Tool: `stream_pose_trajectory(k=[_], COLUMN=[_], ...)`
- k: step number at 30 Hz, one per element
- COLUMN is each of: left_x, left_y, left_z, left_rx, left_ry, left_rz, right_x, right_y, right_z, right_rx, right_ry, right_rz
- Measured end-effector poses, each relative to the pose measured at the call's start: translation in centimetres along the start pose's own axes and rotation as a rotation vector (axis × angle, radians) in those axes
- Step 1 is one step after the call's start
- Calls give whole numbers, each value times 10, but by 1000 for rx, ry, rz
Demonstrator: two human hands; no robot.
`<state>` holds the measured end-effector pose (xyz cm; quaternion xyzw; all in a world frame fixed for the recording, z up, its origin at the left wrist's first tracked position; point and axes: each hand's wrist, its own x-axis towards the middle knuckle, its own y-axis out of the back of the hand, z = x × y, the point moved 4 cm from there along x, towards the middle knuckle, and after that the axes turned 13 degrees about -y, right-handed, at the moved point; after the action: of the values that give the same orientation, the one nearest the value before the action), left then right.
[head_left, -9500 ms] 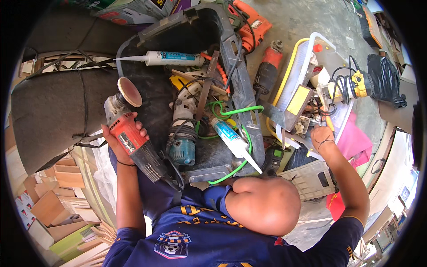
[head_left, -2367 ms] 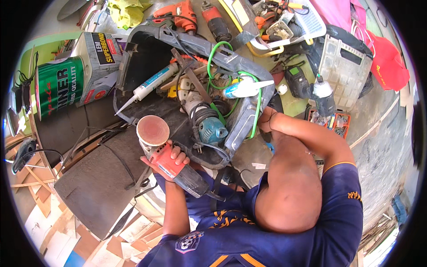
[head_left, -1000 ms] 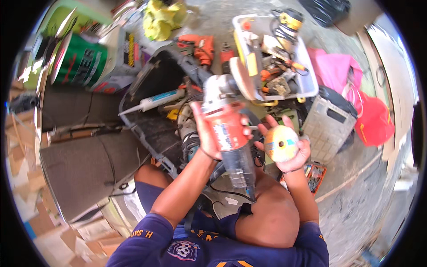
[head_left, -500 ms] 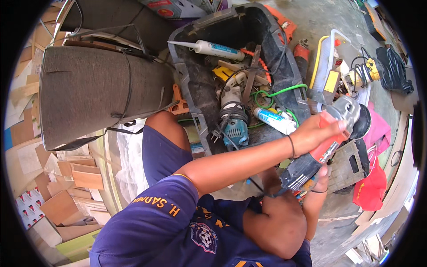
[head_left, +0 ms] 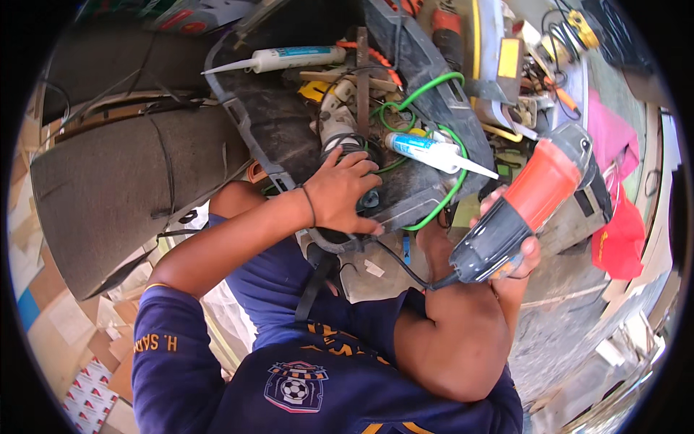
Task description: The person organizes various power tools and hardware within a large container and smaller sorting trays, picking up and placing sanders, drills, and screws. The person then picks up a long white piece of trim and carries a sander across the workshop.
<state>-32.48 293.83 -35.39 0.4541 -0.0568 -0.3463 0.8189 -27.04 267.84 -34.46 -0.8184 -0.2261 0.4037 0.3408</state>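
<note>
Two white sealant tubes (head_left: 432, 152) lie in the black toolbox (head_left: 282, 137); left hand (head_left: 345, 192) clutches a tool there, right hand (head_left: 515, 253) grips the red-and-grey grinder (head_left: 528, 202).

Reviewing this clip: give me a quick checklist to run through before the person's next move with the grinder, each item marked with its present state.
1. Right hand has a full grip on the red-and-grey angle grinder: ok.
2. Left hand free of tools: not ok, it rests on the teal power tool in the black tool case.
3. Grinder's black cord free of snags: cannot tell.
4. Disc fitted on grinder head: cannot tell, hidden.
5. Green cable clear of left hand: ok.
</note>
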Motion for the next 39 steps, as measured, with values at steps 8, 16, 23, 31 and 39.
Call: stream_pose_trajectory(k=[8, 16, 23, 31, 39], left_x=[35, 28, -32, -19, -49], left_y=[-12, 46, 127, 93, 114], left_z=[-15, -51, -132, -108, -106], left_rx=[130, -233, -654, -171, -637], left_ry=[8, -219, 505, 591, 432], left_rz=[-757, -186, 100, 471, 1190], right_x=[-9, -28, -24, -15, -14], right_y=[9, 13, 10, 12, 10], right_z=[-4, -15, -20, -19, -18], right_rx=[139, 125, 116, 127, 92], right_ry=[210, 294, 362, 376, 390], right_rz=[60, -72, -94, -139, -146])
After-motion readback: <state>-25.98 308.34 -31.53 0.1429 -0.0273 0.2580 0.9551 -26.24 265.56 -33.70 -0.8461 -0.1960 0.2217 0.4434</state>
